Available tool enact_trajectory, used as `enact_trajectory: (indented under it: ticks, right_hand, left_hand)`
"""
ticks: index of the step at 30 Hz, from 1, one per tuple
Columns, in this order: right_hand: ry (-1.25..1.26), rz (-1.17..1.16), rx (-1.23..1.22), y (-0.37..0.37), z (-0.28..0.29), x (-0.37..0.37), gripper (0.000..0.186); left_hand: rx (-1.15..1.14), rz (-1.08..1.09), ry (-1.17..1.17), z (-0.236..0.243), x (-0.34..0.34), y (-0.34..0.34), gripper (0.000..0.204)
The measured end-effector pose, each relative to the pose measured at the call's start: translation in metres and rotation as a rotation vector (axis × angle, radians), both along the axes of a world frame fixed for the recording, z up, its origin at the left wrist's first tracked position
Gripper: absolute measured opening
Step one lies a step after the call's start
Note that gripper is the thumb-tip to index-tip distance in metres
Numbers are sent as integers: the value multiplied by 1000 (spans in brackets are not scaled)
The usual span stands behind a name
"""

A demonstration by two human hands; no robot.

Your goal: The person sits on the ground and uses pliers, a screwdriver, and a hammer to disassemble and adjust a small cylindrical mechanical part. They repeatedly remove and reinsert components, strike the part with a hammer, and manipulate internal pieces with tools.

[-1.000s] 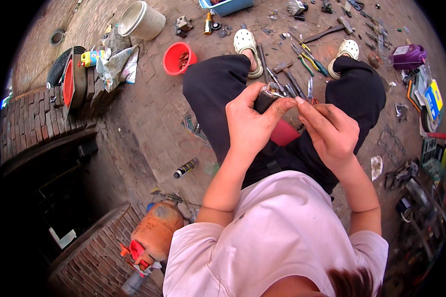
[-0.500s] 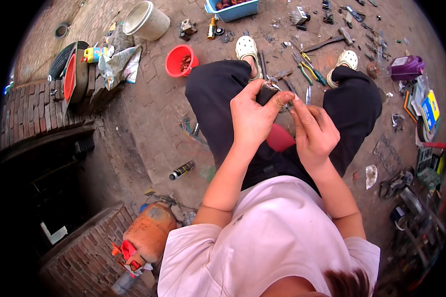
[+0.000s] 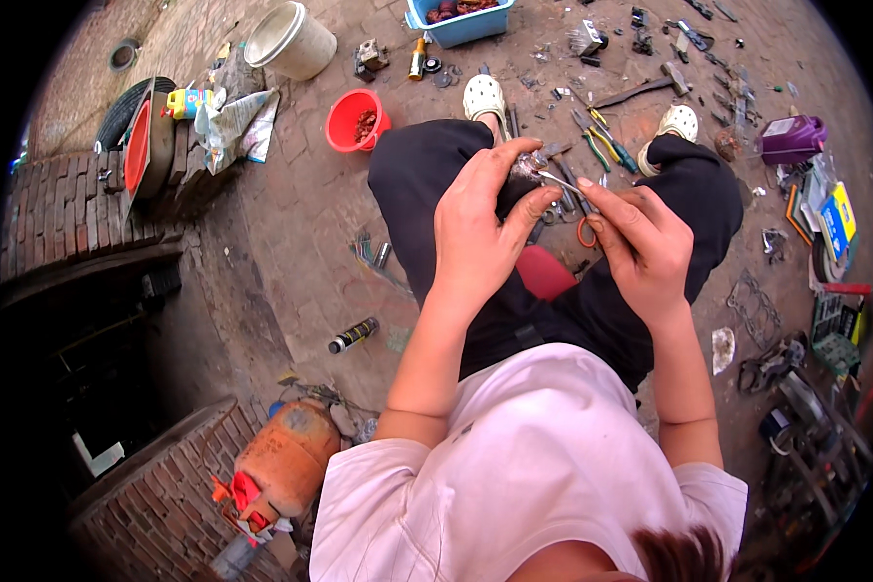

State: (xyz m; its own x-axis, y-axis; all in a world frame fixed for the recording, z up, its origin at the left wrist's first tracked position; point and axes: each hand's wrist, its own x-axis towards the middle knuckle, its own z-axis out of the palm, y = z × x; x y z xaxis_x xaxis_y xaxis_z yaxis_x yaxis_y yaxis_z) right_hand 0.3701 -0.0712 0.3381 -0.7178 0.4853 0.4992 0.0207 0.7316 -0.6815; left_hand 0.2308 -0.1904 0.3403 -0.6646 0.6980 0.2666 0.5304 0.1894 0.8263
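Observation:
My left hand (image 3: 477, 228) is wrapped round a small dark part with a shiny, reddish metal end (image 3: 526, 169); its exact kind does not show. Between the thumb and fingers of my right hand (image 3: 648, 250) is a thin pale stick (image 3: 561, 182). The stick's tip points left and meets or nearly meets the part's shiny end. Both hands are above my lap, between my spread knees. Just beyond them on the ground lie pliers (image 3: 599, 145) and a hammer (image 3: 650, 87). Orange-handled scissors (image 3: 586, 233) show partly below the stick.
A red bowl (image 3: 357, 121), a white bucket (image 3: 291, 44) and a blue basin (image 3: 466, 27) with reddish-brown pieces stand ahead. A purple jug (image 3: 792, 141) is at right. On the left are a black spray can (image 3: 353, 336) and an orange gas cylinder (image 3: 289, 456).
My right hand has drawn back to the right, away from my left thumb, so more of the stick shows. My left hand has turned slightly, exposing the part's shiny end.

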Motion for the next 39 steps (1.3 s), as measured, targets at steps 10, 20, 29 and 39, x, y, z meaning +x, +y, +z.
enact_trajectory:
  ticks: [10, 20, 29, 39]
  right_hand:
    - [12, 151, 87, 12, 6, 3, 40]
    - [-2, 151, -3, 11, 4, 6, 39]
    - [17, 163, -65, 10, -2, 8, 38]
    - [111, 171, -224, -7, -12, 4, 39]
  left_hand:
    - [11, -38, 72, 12, -1, -12, 39]
    - [34, -104, 33, 16, -2, -6, 43]
    - [44, -135, 100, 12, -4, -8, 35]
    - [51, -106, -83, 11, 4, -6, 31]
